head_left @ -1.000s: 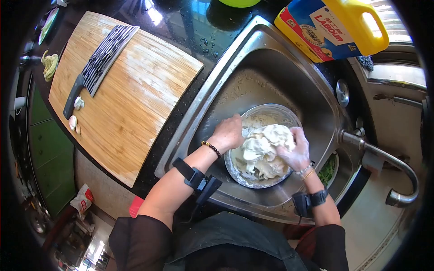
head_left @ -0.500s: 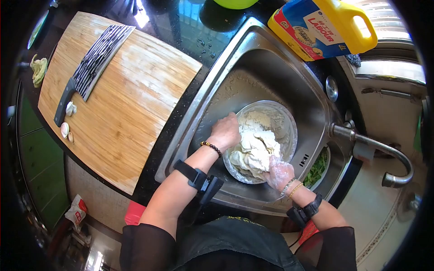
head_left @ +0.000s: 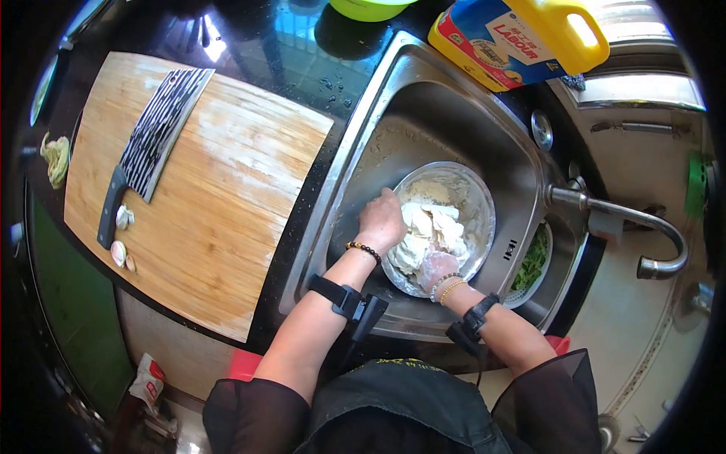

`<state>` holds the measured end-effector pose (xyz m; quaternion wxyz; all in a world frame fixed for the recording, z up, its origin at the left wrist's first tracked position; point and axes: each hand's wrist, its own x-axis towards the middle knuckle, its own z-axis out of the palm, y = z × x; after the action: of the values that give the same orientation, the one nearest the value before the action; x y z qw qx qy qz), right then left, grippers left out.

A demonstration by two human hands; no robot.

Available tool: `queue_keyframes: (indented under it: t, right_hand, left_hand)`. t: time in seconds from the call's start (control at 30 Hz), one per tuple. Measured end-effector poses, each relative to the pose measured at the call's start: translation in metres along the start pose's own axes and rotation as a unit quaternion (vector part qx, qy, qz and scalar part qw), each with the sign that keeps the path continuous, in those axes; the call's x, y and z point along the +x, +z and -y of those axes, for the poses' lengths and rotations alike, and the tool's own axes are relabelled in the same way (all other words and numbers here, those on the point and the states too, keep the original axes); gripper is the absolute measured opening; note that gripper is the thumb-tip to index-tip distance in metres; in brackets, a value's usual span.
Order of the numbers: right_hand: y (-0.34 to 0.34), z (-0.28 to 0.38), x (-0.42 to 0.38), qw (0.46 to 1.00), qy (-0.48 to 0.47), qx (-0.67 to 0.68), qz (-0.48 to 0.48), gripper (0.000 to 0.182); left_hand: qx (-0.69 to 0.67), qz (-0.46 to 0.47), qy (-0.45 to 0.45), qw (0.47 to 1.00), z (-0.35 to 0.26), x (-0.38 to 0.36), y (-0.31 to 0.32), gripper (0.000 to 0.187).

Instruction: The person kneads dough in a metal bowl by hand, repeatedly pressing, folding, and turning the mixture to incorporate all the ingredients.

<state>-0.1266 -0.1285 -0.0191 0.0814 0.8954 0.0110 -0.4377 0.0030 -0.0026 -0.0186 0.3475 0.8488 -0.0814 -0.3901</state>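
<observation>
Head view: left hand (head_left: 383,222) grasps rim of bowl (head_left: 478,198) in sink (head_left: 399,140); right hand (head_left: 439,268) touches white dough (head_left: 428,225), its grip not clear.

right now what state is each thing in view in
Bowl, standing in the sink, smeared white inside
Dough, lumpy, in the bowl
Left hand, grip curled at the bowl's rim
Right hand, pressed into the dough, grip hidden
Tap, no water visible from the spout
Cutting board, whitened in patches
Cleaver, flat on the board
Yellow jug, cap state can't be seen
Greens, piled together
</observation>
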Motion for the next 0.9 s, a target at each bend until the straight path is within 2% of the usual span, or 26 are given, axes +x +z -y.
queue_keyframes:
  t: [0.07,0.23,0.4,0.5,0.63,0.7,0.83,0.9]
  right_hand:
    - [0.002,0.004,0.011,0.995,0.074,0.045,0.052,0.039]
    - [0.005,0.009,0.028,0.997,0.068,0.040,0.022,0.036]
    - [-0.012,0.007,0.051,0.976,0.129,0.140,0.106,0.027]
    - [-0.005,0.007,0.070,0.985,0.099,0.117,0.076,0.023]
    - [-0.009,-0.002,0.088,0.989,0.072,0.118,0.058,0.027]
    - [-0.018,-0.005,0.093,0.994,-0.012,0.060,0.095,0.030]
    - [-0.035,-0.006,0.070,0.994,-0.015,0.000,0.104,0.032]
    - [-0.030,-0.012,0.048,0.992,0.002,0.129,-0.001,0.031]
  left_hand:
    - [0.000,0.001,0.007,1.000,-0.001,-0.001,0.001,0.033]
    - [0.016,0.003,0.007,1.000,0.000,0.003,0.004,0.030]
    - [0.041,0.004,0.011,0.999,-0.004,0.001,0.001,0.029]
    - [0.050,0.003,0.002,0.999,-0.005,0.000,0.002,0.028]
    - [0.052,-0.005,0.000,0.999,-0.005,0.000,0.001,0.028]
    - [0.046,-0.013,0.003,0.999,-0.005,0.001,0.001,0.028]
    - [0.012,0.002,0.017,1.000,-0.004,-0.003,-0.002,0.031]
    - [0.009,-0.008,0.017,1.000,-0.001,0.000,-0.001,0.031]
